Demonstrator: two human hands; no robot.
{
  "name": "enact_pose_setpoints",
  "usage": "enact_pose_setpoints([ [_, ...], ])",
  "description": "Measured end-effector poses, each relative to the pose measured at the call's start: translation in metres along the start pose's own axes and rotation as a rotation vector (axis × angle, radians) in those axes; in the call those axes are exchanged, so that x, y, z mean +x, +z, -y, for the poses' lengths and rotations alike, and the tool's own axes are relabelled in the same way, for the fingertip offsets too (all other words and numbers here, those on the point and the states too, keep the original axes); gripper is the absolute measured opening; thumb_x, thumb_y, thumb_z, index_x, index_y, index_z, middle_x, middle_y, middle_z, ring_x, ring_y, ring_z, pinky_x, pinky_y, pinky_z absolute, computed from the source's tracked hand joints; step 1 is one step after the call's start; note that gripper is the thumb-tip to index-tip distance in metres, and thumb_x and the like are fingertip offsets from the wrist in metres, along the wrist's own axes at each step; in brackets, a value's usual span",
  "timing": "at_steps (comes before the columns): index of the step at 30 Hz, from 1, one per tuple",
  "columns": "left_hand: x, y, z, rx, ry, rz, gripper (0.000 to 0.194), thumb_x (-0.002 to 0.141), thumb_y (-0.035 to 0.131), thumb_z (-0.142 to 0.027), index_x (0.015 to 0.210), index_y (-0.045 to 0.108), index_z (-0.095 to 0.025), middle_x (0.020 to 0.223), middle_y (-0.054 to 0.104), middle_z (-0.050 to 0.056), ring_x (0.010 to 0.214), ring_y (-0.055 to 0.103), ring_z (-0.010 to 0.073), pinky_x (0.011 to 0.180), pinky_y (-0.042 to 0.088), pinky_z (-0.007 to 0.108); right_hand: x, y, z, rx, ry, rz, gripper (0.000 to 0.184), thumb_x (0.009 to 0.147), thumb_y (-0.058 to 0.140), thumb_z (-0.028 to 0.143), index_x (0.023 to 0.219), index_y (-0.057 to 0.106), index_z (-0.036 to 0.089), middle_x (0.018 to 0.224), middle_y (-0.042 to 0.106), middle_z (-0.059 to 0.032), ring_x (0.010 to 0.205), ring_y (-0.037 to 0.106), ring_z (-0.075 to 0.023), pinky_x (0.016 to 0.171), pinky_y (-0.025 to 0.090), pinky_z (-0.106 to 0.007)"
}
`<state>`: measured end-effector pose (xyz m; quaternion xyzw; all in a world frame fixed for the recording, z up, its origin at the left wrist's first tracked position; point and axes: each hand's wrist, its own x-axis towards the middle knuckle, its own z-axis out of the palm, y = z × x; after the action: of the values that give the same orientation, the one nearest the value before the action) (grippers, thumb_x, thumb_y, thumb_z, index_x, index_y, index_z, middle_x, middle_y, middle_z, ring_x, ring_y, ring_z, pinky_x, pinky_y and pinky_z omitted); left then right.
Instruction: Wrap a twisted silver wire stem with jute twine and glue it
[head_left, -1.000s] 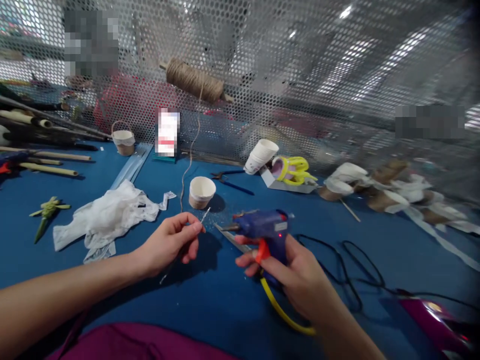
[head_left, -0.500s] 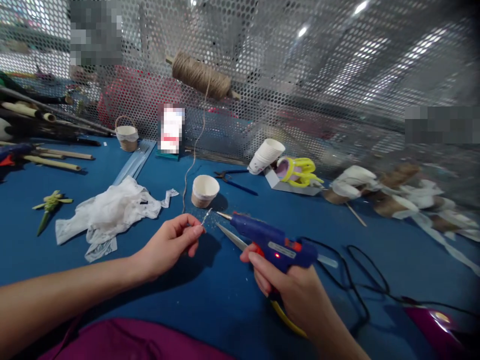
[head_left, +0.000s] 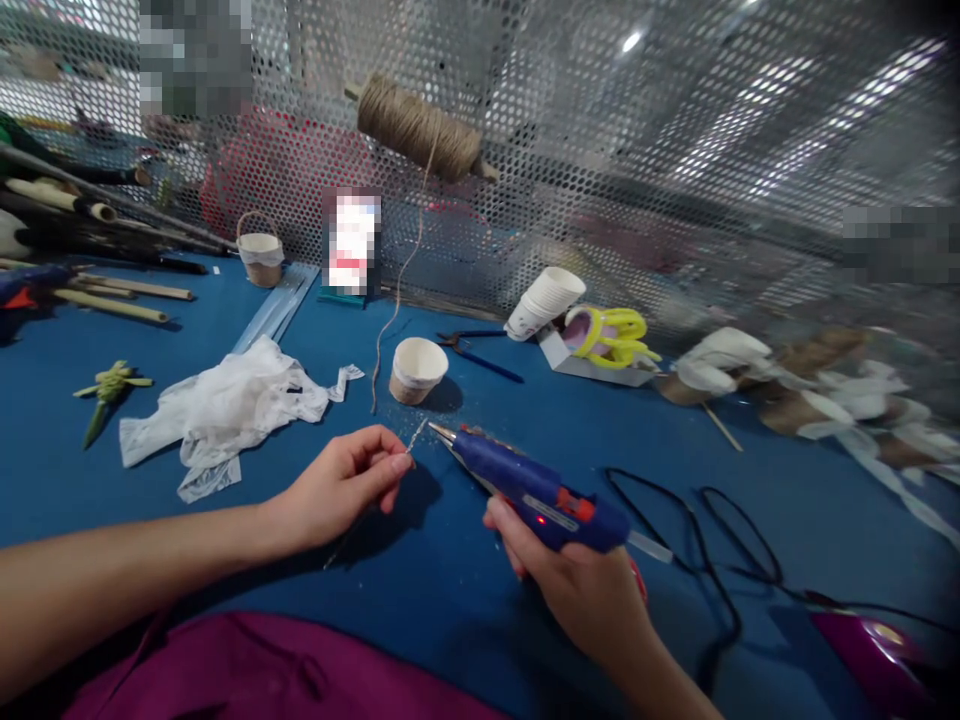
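Observation:
Between thumb and fingertips, my left hand (head_left: 349,475) pinches a thin, whitish twisted cord (head_left: 417,434); its tip points up toward the glue gun's nozzle. My right hand (head_left: 577,585) is wrapped round a blue hot glue gun (head_left: 517,472) with a red light on. The nozzle is right by the cord's end; whether they touch I cannot tell. Scissors with a reddish handle (head_left: 638,578) show partly beneath the gun and right hand, mostly hidden. Just beyond both hands stands a small paper cup (head_left: 412,384) with brown wrapping and a white rim.
White lace (head_left: 225,405) lies left, near a green plant-like figure (head_left: 112,385). A twine spool (head_left: 416,125) hangs on the mesh. Pliers (head_left: 480,358), stacked cups (head_left: 546,300) and a yellow tape dispenser (head_left: 611,335) stand behind. A black cable (head_left: 694,530) loops at right.
The glue gun has turned and its nozzle has come closer to the cord's tip. The scissors' blade, plain before, is now largely hidden beneath the gun. The view has shifted slightly.

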<state>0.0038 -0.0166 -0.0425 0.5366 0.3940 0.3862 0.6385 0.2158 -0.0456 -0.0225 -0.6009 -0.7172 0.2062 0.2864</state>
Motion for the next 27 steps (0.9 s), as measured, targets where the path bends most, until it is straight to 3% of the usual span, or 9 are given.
enact_pose_setpoints([
  [15, -0.001, 0.001, -0.001, 0.033, -0.024, 0.017, 0.021, 0.083, 0.048, -0.037, 0.078, 0.047, -0.016, 0.050, 0.047, -0.006, 0.047, 0.039, 0.0061, 0.048, 0.030, 0.021, 0.000, 0.005, -0.012, -0.053, -0.028, -0.024, 0.028, 0.077, 0.051, 0.039, 0.068, 0.071, 0.022, 0.045, 0.062, 0.0003, 0.041, 0.059, -0.0152, 0.054, 0.053, -0.026],
  [27, -0.001, 0.000, 0.000, 0.041, -0.020, 0.030, 0.021, 0.084, 0.046, -0.036, 0.077, 0.046, -0.016, 0.051, 0.047, -0.006, 0.047, 0.037, 0.0054, 0.046, 0.026, 0.020, -0.004, 0.003, -0.016, -0.022, 0.008, -0.024, 0.023, 0.074, 0.055, 0.041, 0.067, 0.069, 0.024, 0.052, 0.066, -0.0015, 0.042, 0.059, -0.0168, 0.044, 0.049, -0.026],
])
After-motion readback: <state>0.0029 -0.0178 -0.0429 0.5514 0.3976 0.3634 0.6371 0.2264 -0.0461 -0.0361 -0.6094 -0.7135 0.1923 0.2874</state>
